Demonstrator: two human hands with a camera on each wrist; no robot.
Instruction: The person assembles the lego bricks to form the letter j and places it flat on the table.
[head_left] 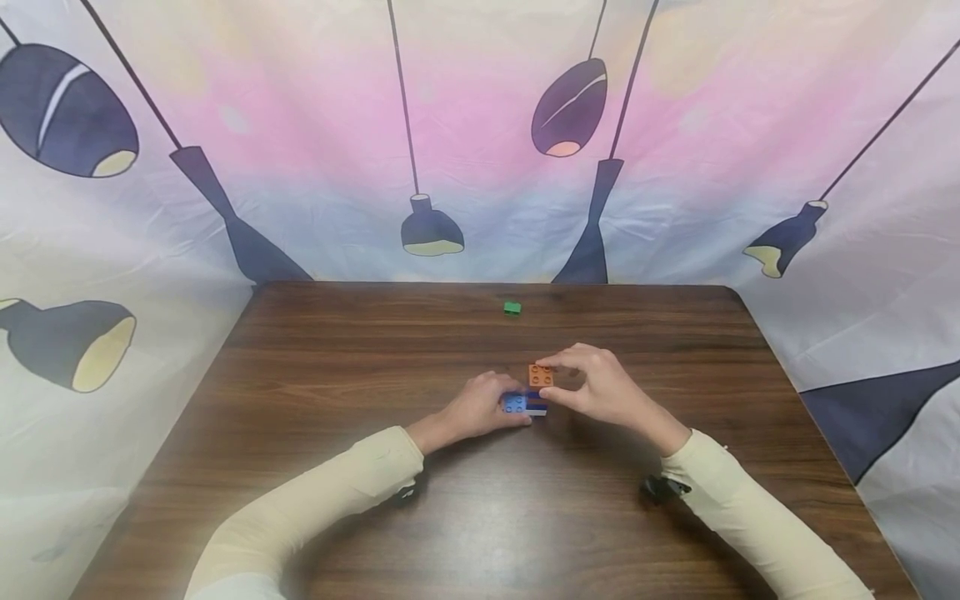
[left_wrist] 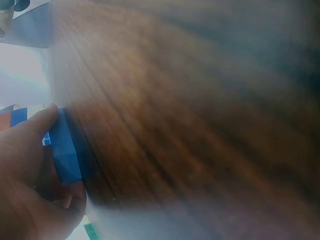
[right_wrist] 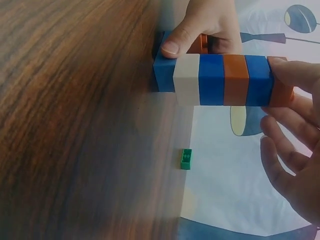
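Observation:
A tower of toy building bricks stands on the table between the hands. In the right wrist view its wide blue base brick (right_wrist: 164,75) carries a white brick (right_wrist: 186,82), then blue and orange bricks by turns. My left hand (head_left: 480,406) grips the base, thumb on the near side and fingers behind it. Studs show on the blue brick (head_left: 514,404) beside the tower. The thumb and fingers of my right hand (head_left: 600,385) pinch the orange top brick (head_left: 541,375). Behind the tower, another orange piece (right_wrist: 203,44) peeks out by the left hand.
A small green brick (head_left: 512,308) lies near the far edge of the brown wooden table (head_left: 360,333). Behind the table hangs a cloth (head_left: 487,125) printed with lamps. Dark wrist devices (head_left: 663,489) sit under the sleeves.

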